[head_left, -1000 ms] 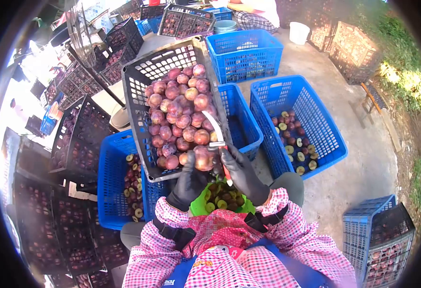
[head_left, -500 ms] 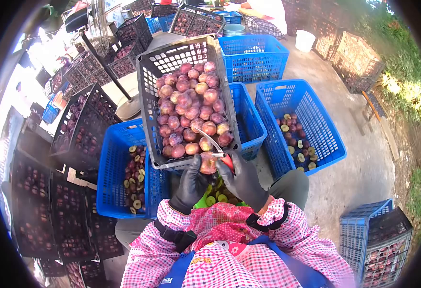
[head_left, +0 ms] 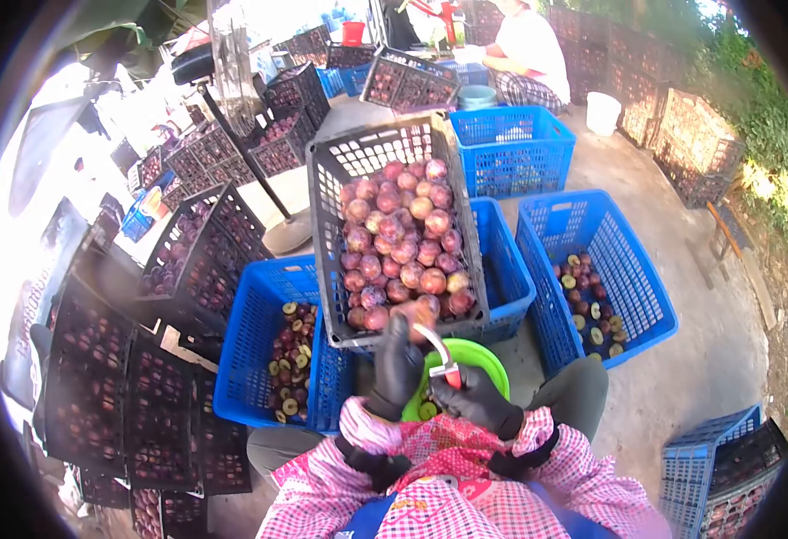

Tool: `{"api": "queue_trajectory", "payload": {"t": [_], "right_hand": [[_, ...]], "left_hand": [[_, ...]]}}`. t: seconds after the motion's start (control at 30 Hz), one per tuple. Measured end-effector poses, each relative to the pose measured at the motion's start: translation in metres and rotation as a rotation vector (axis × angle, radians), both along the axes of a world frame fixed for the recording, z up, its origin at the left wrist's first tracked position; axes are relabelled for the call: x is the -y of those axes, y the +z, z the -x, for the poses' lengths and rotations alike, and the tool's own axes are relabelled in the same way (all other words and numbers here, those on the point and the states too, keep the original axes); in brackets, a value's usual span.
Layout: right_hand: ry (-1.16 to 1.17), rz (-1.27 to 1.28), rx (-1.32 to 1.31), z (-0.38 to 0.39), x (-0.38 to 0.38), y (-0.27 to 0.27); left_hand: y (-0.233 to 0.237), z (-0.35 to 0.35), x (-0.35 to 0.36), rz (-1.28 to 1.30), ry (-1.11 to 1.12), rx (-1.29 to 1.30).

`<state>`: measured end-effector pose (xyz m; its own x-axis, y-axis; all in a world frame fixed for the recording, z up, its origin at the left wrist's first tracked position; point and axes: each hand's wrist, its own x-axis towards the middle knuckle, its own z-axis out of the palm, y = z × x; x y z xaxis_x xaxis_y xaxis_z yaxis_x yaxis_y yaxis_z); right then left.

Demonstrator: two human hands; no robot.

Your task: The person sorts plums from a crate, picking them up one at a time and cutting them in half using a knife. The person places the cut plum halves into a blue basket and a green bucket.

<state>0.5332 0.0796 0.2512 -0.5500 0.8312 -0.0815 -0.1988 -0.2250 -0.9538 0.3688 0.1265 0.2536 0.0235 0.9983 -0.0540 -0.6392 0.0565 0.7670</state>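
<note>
My left hand point(head_left: 396, 366), in a black glove, is closed on a plum point(head_left: 419, 312) at the near edge of a black crate point(head_left: 319, 242) heaped with whole plums; the held plum is blurred. In my right hand point(head_left: 482, 402), also gloved, is the red handle of a curved knife point(head_left: 434, 340). Its pale blade points up and left, with the tip just below the plum. Beneath my hands, between my knees, stands a bright green tub point(head_left: 493, 359) with some cut plums, mostly hidden by my hands.
Blue crates with cut plums stand on the left point(head_left: 232, 359) and right point(head_left: 659, 314). Another blue crate point(head_left: 510, 278) sits partly under the black crate. Stacked black crates point(head_left: 88, 377) of plums line the left side. A seated person point(head_left: 533, 49) is at the back.
My hands have moved apart. The left has raised the plum toward the heaped crate, while the knife has dropped away from it in my right hand. More of the green tub shows.
</note>
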Motion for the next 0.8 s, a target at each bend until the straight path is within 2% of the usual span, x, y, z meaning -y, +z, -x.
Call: {"api": "queue_trajectory", "payload": {"t": [0.03,0.07,0.1,0.13,0.2,0.27,0.3,0.37,0.43,0.53,0.67,0.8], "right_hand": [[-0.049,0.077,-0.020,-0.005,-0.003,0.009],[-0.098,0.143,-0.035,-0.012,-0.014,0.020],[-0.284,-0.298,0.103,-0.007,-0.026,0.013],[-0.310,-0.325,0.221,-0.017,-0.030,0.012],[-0.514,-0.733,0.430,-0.014,-0.033,0.012],[-0.523,-0.808,0.487,-0.009,-0.032,0.015],[-0.524,-0.895,0.532,-0.007,-0.031,0.017],[-0.496,-0.872,0.598,-0.005,-0.028,0.020],[-0.444,-0.822,0.693,-0.003,-0.026,0.024],[-0.541,-0.871,0.639,0.001,-0.030,0.013],[-0.530,-0.904,0.618,0.005,-0.029,0.003],[-0.519,-0.888,0.679,0.005,-0.024,-0.002]], "left_hand": [[0.009,0.000,-0.003,-0.020,-0.060,0.238],[0.008,0.013,-0.004,-0.112,-0.354,0.455],[0.006,0.017,-0.005,-0.046,-0.311,0.432],[0.003,0.019,-0.005,0.027,-0.270,0.404],[0.001,0.019,-0.002,0.040,-0.256,0.367],[0.000,0.011,0.005,0.030,-0.199,0.174],[0.001,0.008,0.009,0.039,-0.202,0.181],[0.005,0.004,0.016,-0.018,-0.165,0.049],[0.005,0.001,0.020,-0.016,-0.158,0.030],[0.009,-0.003,0.024,-0.015,-0.148,-0.019],[0.002,-0.003,0.022,-0.031,-0.156,-0.035],[0.013,-0.001,0.015,-0.034,-0.176,-0.250]]}}
